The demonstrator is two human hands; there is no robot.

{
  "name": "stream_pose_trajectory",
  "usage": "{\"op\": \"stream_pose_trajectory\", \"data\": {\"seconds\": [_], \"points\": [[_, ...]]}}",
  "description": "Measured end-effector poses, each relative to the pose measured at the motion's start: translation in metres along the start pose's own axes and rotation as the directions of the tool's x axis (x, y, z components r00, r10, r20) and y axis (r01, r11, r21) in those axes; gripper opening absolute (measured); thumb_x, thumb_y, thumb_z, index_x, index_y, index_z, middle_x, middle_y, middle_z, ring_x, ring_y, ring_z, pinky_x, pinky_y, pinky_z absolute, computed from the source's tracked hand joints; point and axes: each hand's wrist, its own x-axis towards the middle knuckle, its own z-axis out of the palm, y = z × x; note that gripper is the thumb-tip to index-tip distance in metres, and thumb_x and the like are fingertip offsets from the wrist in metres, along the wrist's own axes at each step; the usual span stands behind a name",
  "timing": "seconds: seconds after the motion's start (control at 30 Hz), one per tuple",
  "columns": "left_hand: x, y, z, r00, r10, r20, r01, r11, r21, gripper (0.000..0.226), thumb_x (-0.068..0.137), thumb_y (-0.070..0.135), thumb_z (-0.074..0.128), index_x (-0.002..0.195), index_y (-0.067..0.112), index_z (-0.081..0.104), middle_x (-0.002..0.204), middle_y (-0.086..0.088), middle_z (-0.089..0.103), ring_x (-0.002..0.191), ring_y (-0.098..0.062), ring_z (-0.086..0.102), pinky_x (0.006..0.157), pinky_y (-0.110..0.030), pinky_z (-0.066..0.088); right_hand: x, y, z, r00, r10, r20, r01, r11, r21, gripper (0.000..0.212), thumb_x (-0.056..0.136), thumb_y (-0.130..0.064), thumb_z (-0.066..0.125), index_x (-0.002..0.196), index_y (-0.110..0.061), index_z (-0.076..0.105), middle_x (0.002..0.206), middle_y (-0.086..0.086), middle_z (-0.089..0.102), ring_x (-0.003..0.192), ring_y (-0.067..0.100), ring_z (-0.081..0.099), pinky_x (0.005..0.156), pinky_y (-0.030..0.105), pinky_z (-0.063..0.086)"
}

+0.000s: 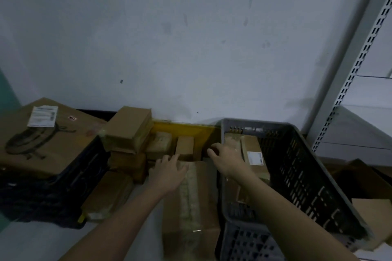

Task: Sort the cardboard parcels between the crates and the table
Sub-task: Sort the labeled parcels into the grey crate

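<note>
My left hand hovers with fingers spread over the far end of a long taped cardboard parcel lying in front of me. My right hand reaches forward, fingers apart, over the left rim of the grey plastic crate; it holds nothing. Inside that crate lies a parcel with a white label. Beyond my hands a yellow crate holds small parcels, one upright. More parcels are stacked to the left.
A large flat carton with a label lies on a black crate at the left. A grey slotted shelf upright stands at the right, with open cartons below it. A white wall is right behind.
</note>
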Motion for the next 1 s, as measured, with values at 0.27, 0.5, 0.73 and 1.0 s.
{"op": "stream_pose_trajectory", "data": {"seconds": [0.27,0.5,0.73,1.0], "points": [[-0.025,-0.042,0.036,0.994,0.039,0.103,-0.005,0.951,-0.308,0.086,0.085,0.057,0.065,0.153,0.035,0.019,0.146,-0.008,0.043,0.129,-0.031,0.047,0.103,-0.047,0.044,-0.022,-0.038,0.053,1.0,0.025,-0.018,-0.024,0.998,0.064,0.05,0.101,-0.048,0.04,0.142,-0.019,0.047,0.139,0.007,0.05,0.123,0.027,0.05,0.1,0.042,0.045],[-0.046,-0.072,0.057,0.945,0.013,0.328,0.208,0.748,-0.63,0.082,0.087,0.032,0.074,0.15,0.023,0.022,0.139,-0.003,0.055,0.122,-0.026,0.055,0.099,-0.04,0.049,-0.059,-0.04,0.098,0.989,0.15,0.011,-0.148,0.964,0.219,0.048,0.101,-0.042,0.048,0.142,-0.017,0.045,0.141,0.007,0.044,0.126,0.026,0.047,0.101,0.038,0.043],[-0.05,-0.099,0.045,0.894,-0.062,0.445,0.379,0.633,-0.675,0.045,0.097,0.018,0.063,0.138,0.023,0.046,0.134,-0.004,0.058,0.105,-0.02,0.053,0.086,-0.036,0.044,-0.087,-0.039,0.117,0.947,0.307,0.093,-0.318,0.853,0.415,0.064,0.1,-0.035,0.055,0.152,-0.013,0.026,0.145,0.007,0.047,0.122,0.026,0.055,0.085,0.029,0.046],[-0.057,-0.098,0.04,0.866,-0.12,0.485,0.458,0.582,-0.673,0.043,0.095,0.021,0.066,0.132,0.026,0.045,0.122,-0.001,0.06,0.092,-0.018,0.058,0.069,-0.035,0.05,-0.106,-0.037,0.128,0.924,0.346,0.161,-0.375,0.746,0.55,0.044,0.103,-0.026,0.052,0.144,-0.012,0.041,0.133,0.008,0.058,0.116,0.026,0.059,0.09,0.037,0.052]]}}
